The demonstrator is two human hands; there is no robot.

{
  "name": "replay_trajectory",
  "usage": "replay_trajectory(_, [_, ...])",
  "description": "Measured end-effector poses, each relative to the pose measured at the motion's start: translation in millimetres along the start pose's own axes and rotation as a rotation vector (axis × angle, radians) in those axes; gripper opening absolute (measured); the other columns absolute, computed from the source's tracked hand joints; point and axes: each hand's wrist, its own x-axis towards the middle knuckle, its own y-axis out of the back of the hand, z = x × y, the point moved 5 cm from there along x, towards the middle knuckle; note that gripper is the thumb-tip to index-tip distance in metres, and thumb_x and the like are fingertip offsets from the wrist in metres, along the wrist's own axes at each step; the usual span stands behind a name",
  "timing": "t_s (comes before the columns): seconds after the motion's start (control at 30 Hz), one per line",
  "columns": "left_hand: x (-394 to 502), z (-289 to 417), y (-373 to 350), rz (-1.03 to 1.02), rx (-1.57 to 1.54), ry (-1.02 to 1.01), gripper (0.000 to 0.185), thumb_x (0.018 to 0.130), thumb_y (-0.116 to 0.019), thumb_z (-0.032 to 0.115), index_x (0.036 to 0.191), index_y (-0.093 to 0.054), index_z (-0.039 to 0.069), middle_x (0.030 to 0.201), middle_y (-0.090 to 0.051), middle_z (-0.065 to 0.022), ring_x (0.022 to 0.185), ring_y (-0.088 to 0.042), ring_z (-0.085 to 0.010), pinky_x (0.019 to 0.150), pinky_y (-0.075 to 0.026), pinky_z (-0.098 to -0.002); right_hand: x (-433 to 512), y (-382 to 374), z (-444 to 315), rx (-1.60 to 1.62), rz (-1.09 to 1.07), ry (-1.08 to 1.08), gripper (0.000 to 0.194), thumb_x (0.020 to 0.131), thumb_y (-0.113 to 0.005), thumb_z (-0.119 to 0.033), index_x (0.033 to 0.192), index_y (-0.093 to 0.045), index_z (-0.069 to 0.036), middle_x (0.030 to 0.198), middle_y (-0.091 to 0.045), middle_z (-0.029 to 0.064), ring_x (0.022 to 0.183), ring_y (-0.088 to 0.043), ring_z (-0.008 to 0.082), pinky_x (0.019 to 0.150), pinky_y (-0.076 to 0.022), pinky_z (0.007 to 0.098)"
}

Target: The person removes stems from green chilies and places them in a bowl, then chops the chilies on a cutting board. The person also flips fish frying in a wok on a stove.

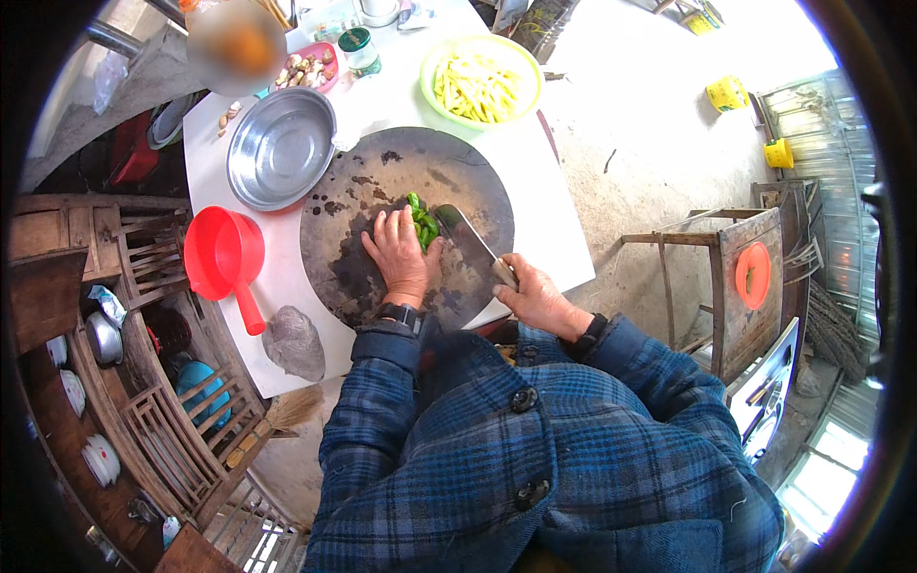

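Observation:
Green peppers [424, 222] lie in a small heap near the middle of a round, dark-stained chopping board [458, 161]. My left hand [402, 254] rests on the board against the left side of the peppers, its fingers pointing away from me and its thumb at their lower end. In my right hand [536, 297] is the handle of a cleaver [469, 235], closed in the fingers. The cleaver's broad blade lies over the board just right of the peppers, its tip near them. Whether the left fingers grip a pepper is not clear.
Around the board on the white table [559, 236] are a metal basin [283, 150], a red plastic ladle [226, 251], a grey crumpled cloth or bag [294, 344], a green bowl of pale yellow strips [480, 80], a pink dish of garlic or similar pieces [308, 68] and a green-lidded jar [360, 54].

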Motion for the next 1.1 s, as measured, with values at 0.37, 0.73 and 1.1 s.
replay_trajectory(0.37, [4.7, -10.9, 6.4, 0.105, -0.156, -0.085, 0.069, 0.067, -0.083, 0.026, 0.128, -0.054, 0.011, 0.136, -0.051, -0.0093, 0.136, -0.038, -0.0350, 0.112, -0.023, -0.0617, 69.7, 23.1, -48.0, -0.323, 0.051, 0.418, 0.034, 0.089, -0.064, -0.016, 0.114, -0.048, 0.001, 0.092, -0.065, 0.0263, 0.090, -0.064, 0.0458, 0.076, -0.0512, 0.0507])
replay_trajectory(0.73, [0.8, -15.4, 4.9, 0.184, -0.219, -0.105, 0.062, 0.067, -0.080, 0.023, 0.122, -0.055, 0.011, 0.131, -0.052, -0.0115, 0.133, -0.041, -0.0353, 0.113, -0.023, -0.0583, 112.7, 34.1, -76.4, -0.612, -0.222, 0.538, 0.029, 0.086, -0.061, -0.013, 0.110, -0.051, -0.001, 0.082, -0.066, 0.0242, 0.083, -0.065, 0.0436, 0.074, -0.0502, 0.0519])
replay_trajectory(1.1, [1.6, -12.1, 14.5, 0.211, -0.260, -0.157, 0.058, 0.064, -0.085, 0.019, 0.113, -0.059, 0.007, 0.123, -0.054, -0.0152, 0.123, -0.046, -0.0370, 0.107, -0.032, -0.0535, 81.6, 24.1, -66.5, -0.440, -0.114, 0.393, 0.036, 0.088, -0.065, -0.016, 0.115, -0.049, 0.001, 0.089, -0.065, 0.0267, 0.090, -0.065, 0.0452, 0.078, -0.0520, 0.0504])
